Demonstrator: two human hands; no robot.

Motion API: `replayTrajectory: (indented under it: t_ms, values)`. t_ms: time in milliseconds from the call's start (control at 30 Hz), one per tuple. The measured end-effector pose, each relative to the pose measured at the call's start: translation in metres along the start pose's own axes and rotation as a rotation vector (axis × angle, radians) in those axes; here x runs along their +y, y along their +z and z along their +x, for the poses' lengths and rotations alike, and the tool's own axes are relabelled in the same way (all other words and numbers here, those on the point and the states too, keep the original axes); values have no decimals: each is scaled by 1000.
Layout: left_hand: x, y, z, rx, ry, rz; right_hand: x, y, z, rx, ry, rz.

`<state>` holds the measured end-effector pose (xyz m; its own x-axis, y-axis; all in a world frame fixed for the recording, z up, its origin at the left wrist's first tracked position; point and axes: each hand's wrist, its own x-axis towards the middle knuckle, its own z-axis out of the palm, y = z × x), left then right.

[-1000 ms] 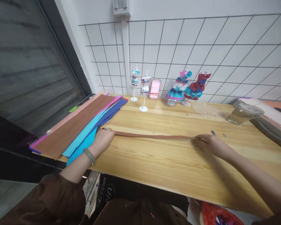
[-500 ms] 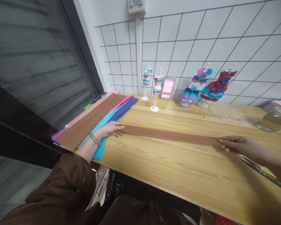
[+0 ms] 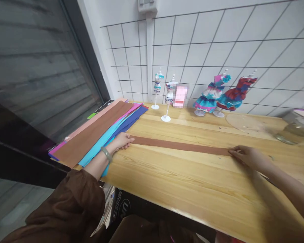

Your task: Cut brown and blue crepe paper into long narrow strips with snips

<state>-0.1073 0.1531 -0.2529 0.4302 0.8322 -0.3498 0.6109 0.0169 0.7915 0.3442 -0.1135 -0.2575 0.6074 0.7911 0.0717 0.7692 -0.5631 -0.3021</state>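
Note:
A long, narrow strip of brown crepe paper [image 3: 178,144] stretches across the wooden table between my two hands. Its left end is pinched by my left hand [image 3: 123,140], which wears a pale bracelet at the wrist. At the other end, the fingertips of my right hand [image 3: 243,155] pinch the strip down close to the tabletop. The strip looks straight and nearly flat on the wood. Just left of my left hand lies a stack of coloured paper sheets [image 3: 96,131], with a brown sheet on top and blue, turquoise and pink ones showing beside it.
Two small bare-skirted dress forms [image 3: 169,98] stand at the back, near a blurred pink item [image 3: 180,96]. Two more forms wear ruffled paper dresses [image 3: 209,94]. A clear round disc [image 3: 243,122] and a glass jar [image 3: 297,128] sit at the back right of the table [image 3: 179,185].
The strip has come down towards the table and lies flatter. My right hand has shifted slightly left and lower with its end; my left hand still pinches the other end.

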Motion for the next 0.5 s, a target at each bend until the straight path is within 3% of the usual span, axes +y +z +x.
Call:
replayTrajectory:
  t_ms: [33, 100, 267, 367, 433, 500]
  values:
    - [0, 2, 0, 21, 0, 22, -3, -4, 0, -85, 12, -13]
    - [1, 4, 1, 54, 5, 65, -9, -12, -2, -115, 35, -45]
    - [6, 2, 0, 120, -9, 250, -41, -22, -19, 8, -5, -98]
    - [20, 7, -10, 351, 82, 650, -79, -9, -37, 157, -344, -85]
    - [36, 21, -18, 538, 215, 876, -108, 6, -48, 128, -503, -64]
    - [51, 45, -23, 583, 380, 954, -134, 22, -56, 46, -590, -77]
